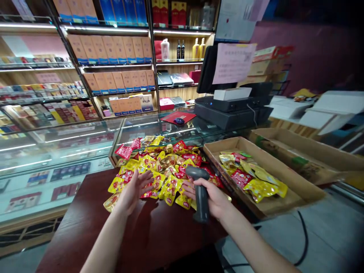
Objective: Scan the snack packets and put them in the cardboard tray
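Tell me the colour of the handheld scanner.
The scanner is dark grey, as the head view shows.

The print on the pink paper (pixel 233 62) is too blurred to read, and so are the labels on the snack packets (pixel 170 185). Many packets in the heap lie partly under others (the lower ones show only corners). The fingers of the right hand (pixel 213 197) are partly hidden behind the scanner (pixel 201 193). Both forearms are cut off by the bottom edge, and the top edge crops the uppermost boxes (pixel 122 11). The far right is dark and smeared; the stacked shapes there may be cartons (pixel 267 62).
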{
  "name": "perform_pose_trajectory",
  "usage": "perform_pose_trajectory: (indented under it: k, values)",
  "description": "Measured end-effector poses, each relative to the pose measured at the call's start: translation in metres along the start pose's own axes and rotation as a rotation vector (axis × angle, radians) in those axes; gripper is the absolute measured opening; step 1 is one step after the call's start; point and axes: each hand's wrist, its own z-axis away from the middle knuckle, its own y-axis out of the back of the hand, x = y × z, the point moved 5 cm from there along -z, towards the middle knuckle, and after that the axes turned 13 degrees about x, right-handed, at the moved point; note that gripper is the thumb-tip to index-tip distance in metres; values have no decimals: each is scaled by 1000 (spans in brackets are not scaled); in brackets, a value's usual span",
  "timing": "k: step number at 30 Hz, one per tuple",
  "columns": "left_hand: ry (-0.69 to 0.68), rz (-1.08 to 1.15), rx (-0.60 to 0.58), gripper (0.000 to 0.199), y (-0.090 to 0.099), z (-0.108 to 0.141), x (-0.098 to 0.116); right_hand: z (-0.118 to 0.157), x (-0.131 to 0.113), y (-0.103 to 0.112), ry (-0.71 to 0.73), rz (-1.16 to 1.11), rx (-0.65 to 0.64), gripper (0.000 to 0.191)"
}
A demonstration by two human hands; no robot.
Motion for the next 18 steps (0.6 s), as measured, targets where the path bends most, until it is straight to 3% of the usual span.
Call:
perform_pose_trajectory:
  k: [3, 8, 12, 18]
  values:
    - [-42, -15, 42, 54, 3, 6, -15, 9, 15, -2, -18, -23, 12, 20]
    - [-107, -60, 41, 50, -9, 7, -34, 11, 36, -4, -37, 17, -4, 19]
    - [-137, -167, 10, 50, -17, -1, -53, 4, 43, -3, -10, 43, 58, 18]
    - [-164, -270, -8, 41, -22, -12, -73, -1, 47, -14, 36, 70, -16, 10]
